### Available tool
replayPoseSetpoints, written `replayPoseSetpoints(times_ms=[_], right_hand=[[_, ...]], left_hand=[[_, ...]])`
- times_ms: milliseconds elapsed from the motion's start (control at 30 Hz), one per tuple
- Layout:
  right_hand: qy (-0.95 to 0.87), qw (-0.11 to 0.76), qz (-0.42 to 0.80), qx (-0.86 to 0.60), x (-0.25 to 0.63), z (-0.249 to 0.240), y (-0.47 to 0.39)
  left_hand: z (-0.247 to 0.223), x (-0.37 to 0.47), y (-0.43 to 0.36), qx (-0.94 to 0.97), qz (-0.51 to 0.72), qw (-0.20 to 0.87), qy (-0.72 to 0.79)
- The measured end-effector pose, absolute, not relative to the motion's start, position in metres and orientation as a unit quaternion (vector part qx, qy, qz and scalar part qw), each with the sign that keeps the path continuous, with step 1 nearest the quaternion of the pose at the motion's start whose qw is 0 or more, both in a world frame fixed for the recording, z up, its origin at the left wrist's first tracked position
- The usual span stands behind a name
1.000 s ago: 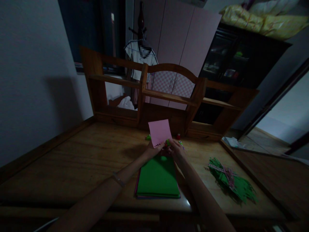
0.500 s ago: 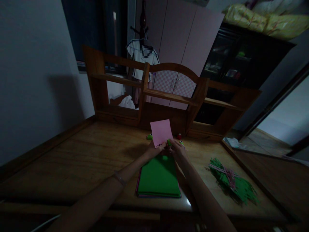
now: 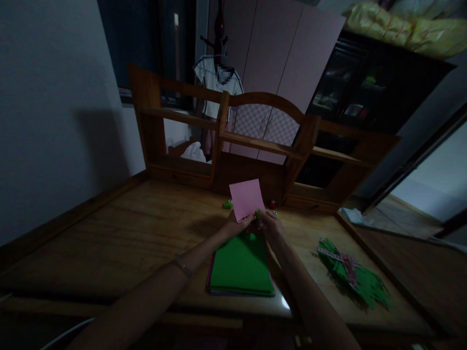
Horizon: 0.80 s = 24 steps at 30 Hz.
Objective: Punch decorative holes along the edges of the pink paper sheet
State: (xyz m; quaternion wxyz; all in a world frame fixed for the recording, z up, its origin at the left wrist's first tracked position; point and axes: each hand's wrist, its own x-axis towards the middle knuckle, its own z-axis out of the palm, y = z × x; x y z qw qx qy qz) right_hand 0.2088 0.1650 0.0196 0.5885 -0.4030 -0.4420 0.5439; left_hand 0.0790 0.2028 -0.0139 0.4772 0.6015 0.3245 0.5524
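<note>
A sheet of pink paper point(image 3: 246, 198) is held up over the desk, with small dark notches or marks along its lower edge. My left hand point(image 3: 235, 226) is closed on the paper's bottom edge. At the lower right corner my right hand point(image 3: 272, 223) grips a small green object point(image 3: 258, 214) against the paper; its exact kind is hard to make out in the dim light. Below both hands lies a stack of coloured sheets point(image 3: 241, 267), green on top, with pink and purple edges showing underneath.
Behind the paper sit a green figure-like item with a white eye point(image 3: 228, 204), a small red item point(image 3: 272, 204) and another green one point(image 3: 276, 214). Green paper strips with a pink tie point(image 3: 352, 272) lie at the right. A wooden shelf unit point(image 3: 255, 141) lines the desk's back.
The view has shifted slightly. Both hands keep their hold on the pink paper and the small green object, with hardly any visible movement between them.
</note>
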Motion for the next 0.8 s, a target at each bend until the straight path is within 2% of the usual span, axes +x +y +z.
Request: replayPoseSetpoints(times_ms=[133, 800], right_hand=[[-0.414, 0.591, 0.57, -0.393, 0.209, 0.019, 0.165], [-0.424, 0.591, 0.539, -0.424, 0.206, 0.021, 0.163]], left_hand=[[-0.014, 0.078, 0.201, 0.602, 0.54, 0.484, 0.334], [-0.013, 0.078, 0.207, 0.577, 0.572, 0.445, 0.378]])
